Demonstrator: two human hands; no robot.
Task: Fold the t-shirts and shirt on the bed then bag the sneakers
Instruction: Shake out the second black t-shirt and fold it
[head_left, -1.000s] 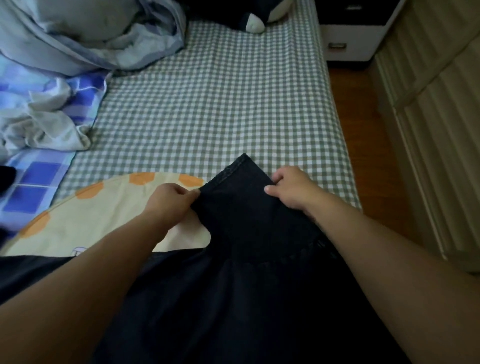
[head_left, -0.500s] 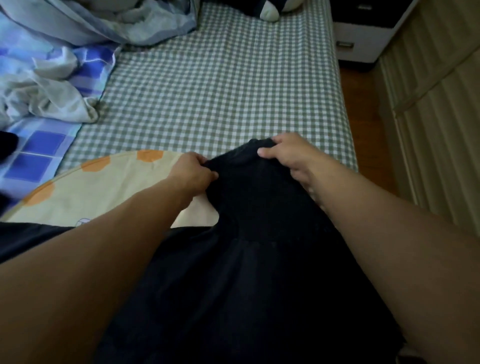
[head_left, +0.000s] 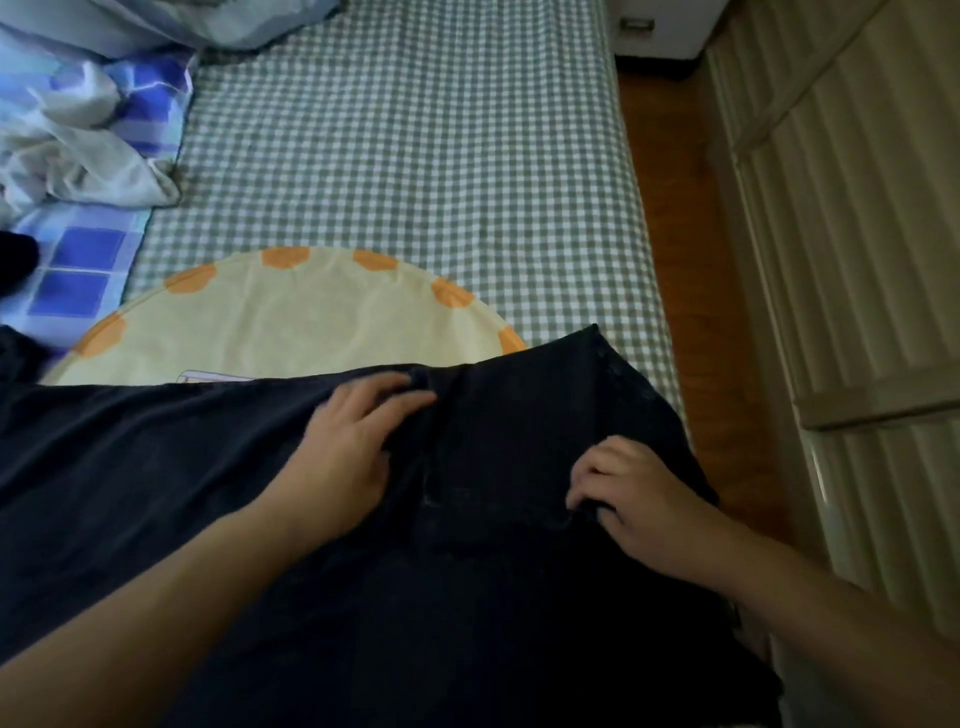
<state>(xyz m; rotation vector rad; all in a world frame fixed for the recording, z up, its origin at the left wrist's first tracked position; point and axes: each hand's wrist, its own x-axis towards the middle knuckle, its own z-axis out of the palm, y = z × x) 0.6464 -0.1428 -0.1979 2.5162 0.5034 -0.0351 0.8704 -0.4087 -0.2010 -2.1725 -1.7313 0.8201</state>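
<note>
Dark shirt (head_left: 260, 467) lies under the left hand (head_left: 348, 447), fingers flat; right hand (head_left: 639, 499) pinches cloth beneath curled fingertips. A pull could undo the fold.

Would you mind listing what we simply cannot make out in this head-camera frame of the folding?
- Dark garment: its near and left parts are cut off by the frame edges and covered by both forearms; dim light hides its seams.
- Right hand: its fingertips are buried in a fold.
- Left hand: motion-blurred.
- Sneakers and bag: nowhere in view.
- Dark object at the left edge: cropped, unidentifiable.
</note>
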